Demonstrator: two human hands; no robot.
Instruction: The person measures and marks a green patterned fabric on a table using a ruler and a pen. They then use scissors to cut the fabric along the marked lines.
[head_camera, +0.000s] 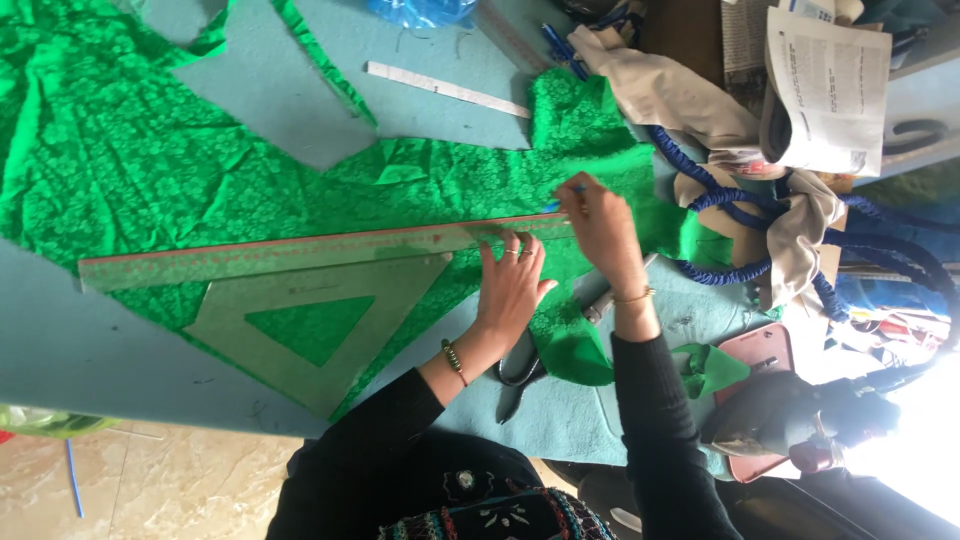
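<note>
A large piece of green patterned fabric (150, 160) lies spread on a blue-grey table (90, 350). On it rests a big clear triangular set square (300, 290), its long edge running left to right. My left hand (512, 285) presses flat on the right end of that edge, fingers spread, with rings and a beaded bracelet. My right hand (600, 225) holds a small blue marking tool (565, 195) with its tip on the fabric just beyond the ruler's edge.
Dark-handled scissors (520, 370) lie under my left wrist beside a folded green scrap (575, 350). A blue cord (730, 200), beige cloth (680, 95) and folded newspaper (825, 90) pile up at the right. An iron (790, 420) sits at the near right. A white strip (450, 90) lies farther away.
</note>
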